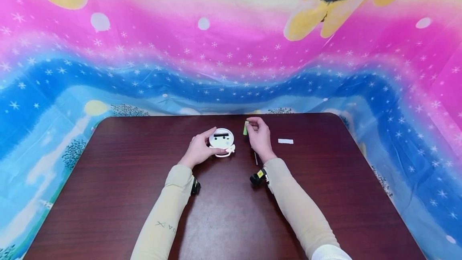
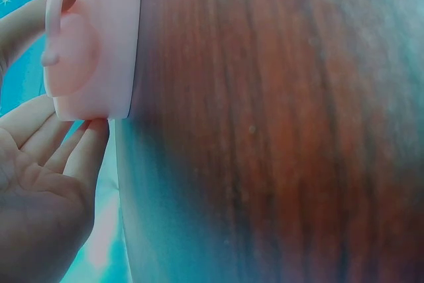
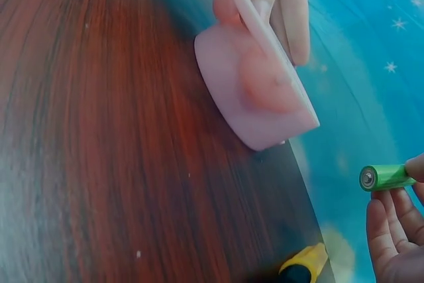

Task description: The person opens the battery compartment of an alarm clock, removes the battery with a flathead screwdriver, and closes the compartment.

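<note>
My left hand (image 1: 197, 147) grips a round white device (image 1: 225, 143) by its side, thumb and fingers on opposite edges. Its upward face has a dark slot and small holes; a curved handle-like piece sits on its near side. In the left wrist view the device (image 2: 106, 51) looks pinkish and rests on the table. To the right, my right hand (image 1: 260, 136) pinches a green cylindrical battery (image 1: 246, 128) between thumb and fingers. One metal end of the battery (image 3: 381, 177) faces the device in the right wrist view, with a gap between them.
A small white rectangular cover (image 1: 285, 141) lies on the dark wood table (image 1: 137, 171) right of my right hand. A screwdriver with a yellow and black handle (image 3: 306, 264) lies partly hidden under that hand. A patterned cloth (image 1: 231, 63) hangs behind the table.
</note>
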`<control>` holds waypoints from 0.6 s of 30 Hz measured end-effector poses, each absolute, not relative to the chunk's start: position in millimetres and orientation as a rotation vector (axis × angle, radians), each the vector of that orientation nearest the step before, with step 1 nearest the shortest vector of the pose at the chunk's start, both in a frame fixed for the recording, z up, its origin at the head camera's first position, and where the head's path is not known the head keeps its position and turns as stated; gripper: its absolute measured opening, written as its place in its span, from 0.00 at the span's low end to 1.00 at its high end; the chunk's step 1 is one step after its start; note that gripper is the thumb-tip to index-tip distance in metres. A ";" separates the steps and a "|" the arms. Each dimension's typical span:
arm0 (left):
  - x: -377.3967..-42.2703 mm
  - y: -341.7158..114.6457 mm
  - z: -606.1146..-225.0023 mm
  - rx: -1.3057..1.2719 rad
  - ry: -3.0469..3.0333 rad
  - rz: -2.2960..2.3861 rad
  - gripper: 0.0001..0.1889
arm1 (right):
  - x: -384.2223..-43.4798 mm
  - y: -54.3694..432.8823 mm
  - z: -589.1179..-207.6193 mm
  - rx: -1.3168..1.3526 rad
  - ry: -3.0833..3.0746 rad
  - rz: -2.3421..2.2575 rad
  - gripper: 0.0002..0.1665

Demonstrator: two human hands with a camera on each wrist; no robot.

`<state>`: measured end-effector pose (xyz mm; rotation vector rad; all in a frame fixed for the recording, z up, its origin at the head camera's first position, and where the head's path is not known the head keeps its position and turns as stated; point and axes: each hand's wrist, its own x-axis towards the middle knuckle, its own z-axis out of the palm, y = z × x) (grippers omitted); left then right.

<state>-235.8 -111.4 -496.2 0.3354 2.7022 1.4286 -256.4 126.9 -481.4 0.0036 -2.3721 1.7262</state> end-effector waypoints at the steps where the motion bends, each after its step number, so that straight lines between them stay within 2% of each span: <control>1: -235.8 -111.4 -496.2 0.335 2.697 1.435 0.52 | -256.6 128.2 -482.3 0.002 -2.374 1.723 0.17; 18: -236.4 -111.3 -496.9 0.362 2.695 1.462 0.51 | -256.2 156.3 -490.0 -0.056 -2.437 1.635 0.17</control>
